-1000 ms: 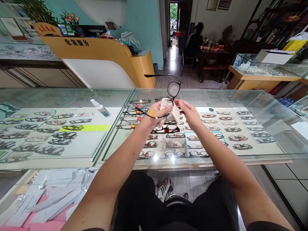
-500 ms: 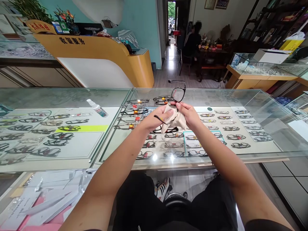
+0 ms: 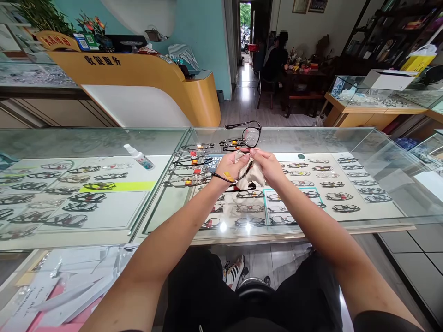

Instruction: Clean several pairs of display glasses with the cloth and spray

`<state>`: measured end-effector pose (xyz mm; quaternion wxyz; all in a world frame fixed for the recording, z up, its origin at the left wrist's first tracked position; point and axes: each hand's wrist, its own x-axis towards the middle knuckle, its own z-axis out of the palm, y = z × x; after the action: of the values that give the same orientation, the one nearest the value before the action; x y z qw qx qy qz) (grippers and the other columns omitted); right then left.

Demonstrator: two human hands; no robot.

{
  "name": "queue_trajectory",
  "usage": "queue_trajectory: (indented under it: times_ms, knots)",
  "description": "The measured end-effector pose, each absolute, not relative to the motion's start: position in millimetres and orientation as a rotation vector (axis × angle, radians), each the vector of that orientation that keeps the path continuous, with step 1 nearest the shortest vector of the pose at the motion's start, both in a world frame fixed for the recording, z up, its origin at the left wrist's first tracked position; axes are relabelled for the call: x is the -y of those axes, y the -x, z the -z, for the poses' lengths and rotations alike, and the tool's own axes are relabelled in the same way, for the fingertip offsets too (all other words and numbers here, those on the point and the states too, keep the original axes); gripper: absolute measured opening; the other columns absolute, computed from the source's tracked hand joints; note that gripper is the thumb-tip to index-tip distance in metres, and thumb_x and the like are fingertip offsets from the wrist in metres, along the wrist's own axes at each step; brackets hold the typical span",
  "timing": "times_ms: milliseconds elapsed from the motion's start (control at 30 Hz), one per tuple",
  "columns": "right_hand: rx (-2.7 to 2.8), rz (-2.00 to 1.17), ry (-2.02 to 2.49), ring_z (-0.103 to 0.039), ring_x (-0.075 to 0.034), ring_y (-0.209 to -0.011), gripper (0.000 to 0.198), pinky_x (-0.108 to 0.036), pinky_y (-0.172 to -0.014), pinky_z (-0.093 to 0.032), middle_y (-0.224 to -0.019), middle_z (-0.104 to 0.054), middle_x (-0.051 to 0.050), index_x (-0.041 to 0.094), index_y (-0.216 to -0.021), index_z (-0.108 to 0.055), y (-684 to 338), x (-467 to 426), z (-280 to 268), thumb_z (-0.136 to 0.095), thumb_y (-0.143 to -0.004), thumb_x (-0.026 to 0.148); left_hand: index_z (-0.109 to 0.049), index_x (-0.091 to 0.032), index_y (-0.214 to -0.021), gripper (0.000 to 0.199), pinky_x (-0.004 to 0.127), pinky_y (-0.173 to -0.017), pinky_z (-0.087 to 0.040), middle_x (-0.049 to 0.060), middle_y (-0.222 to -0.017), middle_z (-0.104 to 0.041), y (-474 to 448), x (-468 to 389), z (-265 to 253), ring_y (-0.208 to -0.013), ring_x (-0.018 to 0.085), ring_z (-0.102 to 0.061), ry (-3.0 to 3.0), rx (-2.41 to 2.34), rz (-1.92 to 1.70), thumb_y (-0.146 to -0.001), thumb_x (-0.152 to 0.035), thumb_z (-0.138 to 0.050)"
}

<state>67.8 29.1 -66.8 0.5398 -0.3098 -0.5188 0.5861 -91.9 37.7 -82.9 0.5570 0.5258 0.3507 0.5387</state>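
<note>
Over the glass counter, a pair of black-framed eyeglasses (image 3: 256, 146) is held between my two hands. One lens (image 3: 251, 136) sticks up above my fingers with droplets on it, and one temple arm extends to the left from it. The other temple curves down across my left wrist. My left hand (image 3: 232, 167) is closed on a cream cloth (image 3: 255, 178), thumb pressing it against the glasses; the lens there is hidden. My right hand (image 3: 269, 166) pinches the frame near the bridge, with the cloth hanging below its fingers.
Rows of eyeglasses (image 3: 346, 208) lie inside the glass display counter (image 3: 162, 203). A white spray bottle (image 3: 139, 157) lies tilted on the counter to the left. Papers (image 3: 69, 286) fill the lower left. Beyond are a yellow service desk (image 3: 204, 97) and a seated person (image 3: 276, 62).
The glasses have turned: the raised lens has shifted left and its temple points further left. The lower temple now lies across my left wrist. The cloth is bunched lower between my hands.
</note>
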Motion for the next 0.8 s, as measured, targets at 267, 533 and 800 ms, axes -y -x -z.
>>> queue_trajectory:
  times_ms: [267,533,800]
  knots:
    - [1.286,-1.421,0.755,-0.075,-0.026,-0.105,0.062,-0.038,-0.095,-0.061,-0.107,-0.084,-0.004,0.029,-0.120,-0.085,-70,-27,64,-0.083,-0.081,0.077,-0.078,-0.016,-0.117,0.073,0.026,-0.075,-0.054,0.002,-0.088,-0.077,91,-28,72,-0.077,0.015,-0.068,-1.116,-0.747,-1.259,-0.070,-0.069,-0.097]
    - [1.422,-1.323,0.830,-0.071,-0.026,-0.110,0.053,-0.039,-0.102,-0.055,-0.120,-0.084,-0.004,0.026,-0.116,-0.087,-80,-34,60,-0.085,-0.080,0.064,-0.073,-0.016,-0.101,0.071,0.025,-0.067,-0.051,0.000,-0.081,-0.072,100,-41,82,-0.069,0.013,-0.062,-1.169,-0.792,-1.228,-0.069,-0.075,-0.095]
    - [1.175,-1.435,0.846,-0.072,-0.021,-0.102,0.044,-0.032,-0.092,-0.054,-0.111,-0.086,-0.002,0.027,-0.101,-0.090,-79,-37,63,-0.093,-0.074,0.062,-0.075,-0.017,-0.102,0.071,0.027,-0.075,-0.054,0.002,-0.087,-0.077,96,-42,81,-0.077,0.015,-0.067,-1.182,-0.827,-1.246,-0.066,-0.075,-0.096]
